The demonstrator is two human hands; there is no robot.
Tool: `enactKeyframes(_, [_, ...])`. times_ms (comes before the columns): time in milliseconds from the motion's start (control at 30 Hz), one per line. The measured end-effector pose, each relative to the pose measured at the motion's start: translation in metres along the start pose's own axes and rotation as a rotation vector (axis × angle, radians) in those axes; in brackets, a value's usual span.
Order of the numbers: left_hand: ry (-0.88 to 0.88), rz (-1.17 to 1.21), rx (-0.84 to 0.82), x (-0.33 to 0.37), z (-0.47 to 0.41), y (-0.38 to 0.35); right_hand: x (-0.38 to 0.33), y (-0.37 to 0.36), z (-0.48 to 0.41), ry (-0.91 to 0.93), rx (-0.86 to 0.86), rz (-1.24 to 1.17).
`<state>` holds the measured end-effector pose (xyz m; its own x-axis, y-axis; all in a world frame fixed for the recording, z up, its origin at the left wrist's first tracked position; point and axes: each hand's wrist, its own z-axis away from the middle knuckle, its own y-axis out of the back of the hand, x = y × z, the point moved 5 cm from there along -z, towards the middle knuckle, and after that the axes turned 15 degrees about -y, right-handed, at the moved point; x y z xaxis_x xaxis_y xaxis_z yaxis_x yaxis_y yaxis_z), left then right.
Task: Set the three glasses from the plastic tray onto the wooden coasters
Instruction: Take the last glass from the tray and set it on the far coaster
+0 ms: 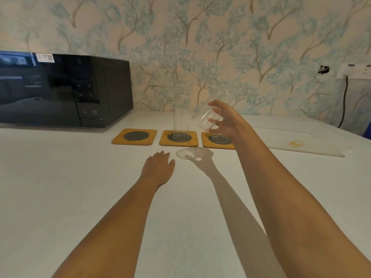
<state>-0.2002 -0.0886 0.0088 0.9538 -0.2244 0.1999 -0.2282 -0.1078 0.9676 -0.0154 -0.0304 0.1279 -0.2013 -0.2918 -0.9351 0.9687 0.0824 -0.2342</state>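
Note:
Three wooden coasters with dark mesh centres lie in a row on the white counter. The left coaster is bare. A clear glass stands upright on the middle coaster. On the right coaster a round glass base shows, and my wrist hides whatever rises above it. My right hand is raised over the right coaster, shut on a tilted clear glass. My left hand rests flat on the counter in front of the coasters, fingers apart, holding nothing. The translucent plastic tray lies to the right.
A black microwave stands at the back left, close to the left coaster. A wall socket with a black cable is at the far right. The tray carries a small round yellow mark. White counter stretches toward me.

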Motion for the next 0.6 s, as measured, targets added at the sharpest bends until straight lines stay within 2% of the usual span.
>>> enactKeyframes(300, [-0.035,-0.001,-0.070,-0.016,0.008,0.008,0.013,-0.038,-0.011,0.072,0.016,0.076])
enactKeyframes(367, [0.036,0.022,-0.050,-0.058,-0.004,0.010,0.021,-0.092,-0.044,0.050,-0.040,0.111])
enactKeyframes(600, [-0.012,0.038,0.031,-0.047,-0.011,0.014,0.030,-0.117,-0.055,0.009,-0.116,0.059])
